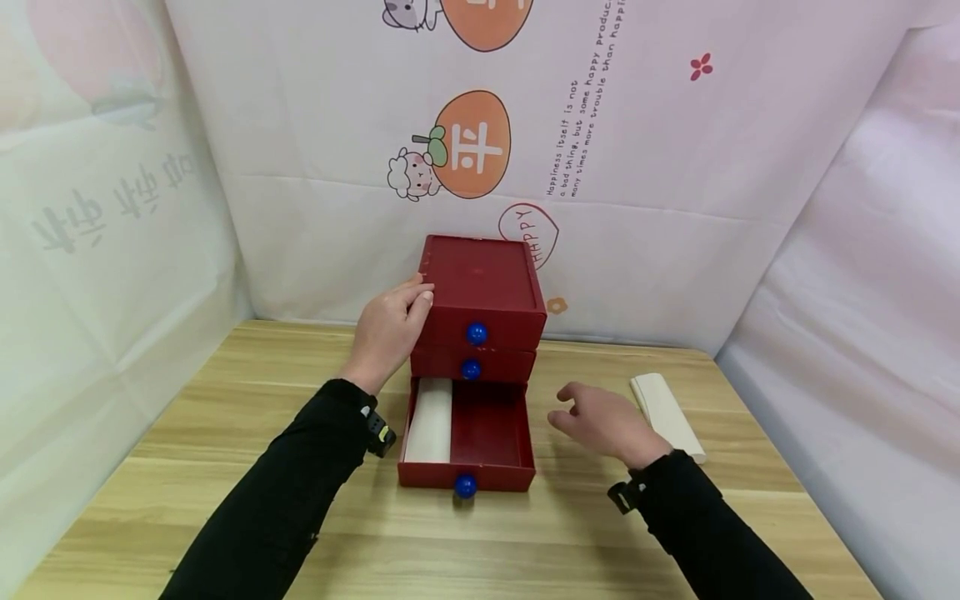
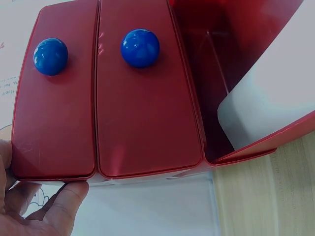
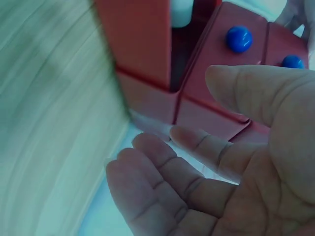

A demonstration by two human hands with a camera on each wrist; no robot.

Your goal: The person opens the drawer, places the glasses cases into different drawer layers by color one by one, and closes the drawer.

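Note:
A dark red drawer cabinet point(image 1: 482, 275) has three drawers with round blue knobs. Its bottom drawer point(image 1: 491, 477) is pulled out, while the upper two are closed. Along the left side of the open drawer lies a long white bundle point(image 1: 430, 421), like folded cloth. My left hand point(image 1: 392, 329) holds the cabinet's upper left edge, its fingers against the side in the left wrist view. My right hand point(image 1: 600, 419) hovers right of the open drawer, palm towards the cabinet, fingers loosely bent and holding nothing.
A folded cream cloth point(image 1: 667, 415) lies on the wooden table point(image 1: 300, 533), just beyond my right hand. Printed white sheeting point(image 1: 322, 225) hangs close behind the cabinet and along both sides of the table.

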